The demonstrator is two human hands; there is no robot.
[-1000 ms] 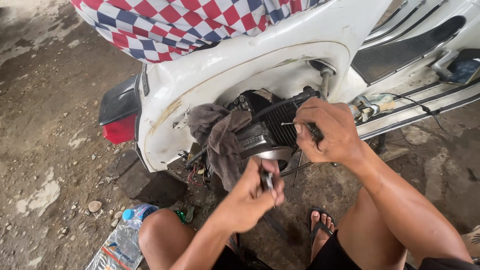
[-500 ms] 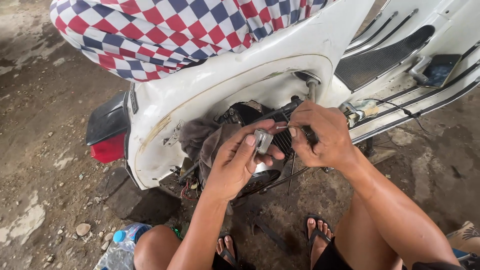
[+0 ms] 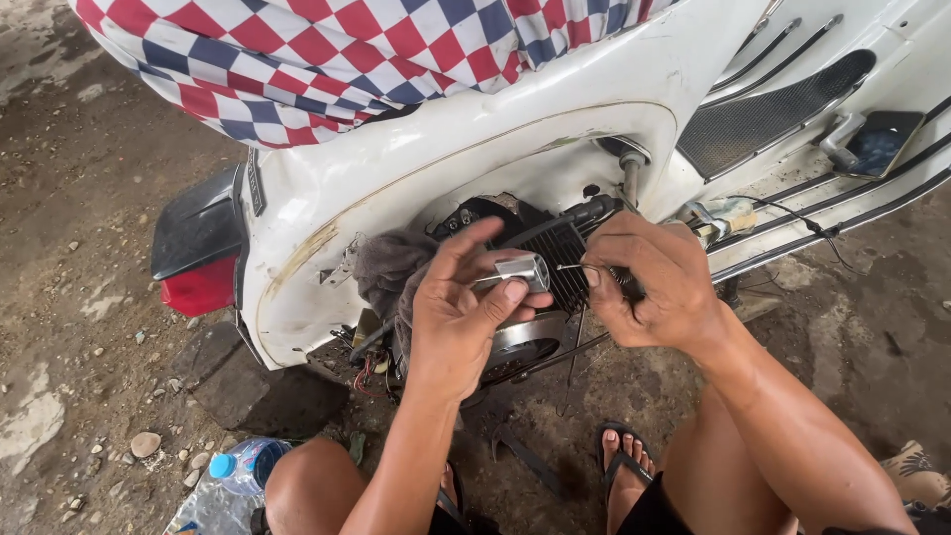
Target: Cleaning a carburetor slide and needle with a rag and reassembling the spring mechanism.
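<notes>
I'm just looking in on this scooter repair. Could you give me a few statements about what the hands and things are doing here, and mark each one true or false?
1. The left hand holds a small silver metal part between thumb and fingers. True.
2. The right hand rests flat on the ground. False: it is raised at the engine, pinching a thin metal tool.
3. The scooter body is white. True.
4. The checkered cloth is green and yellow. False: it is red, blue and white.
5. A plastic bottle with a blue cap lies on the ground. True.
</notes>
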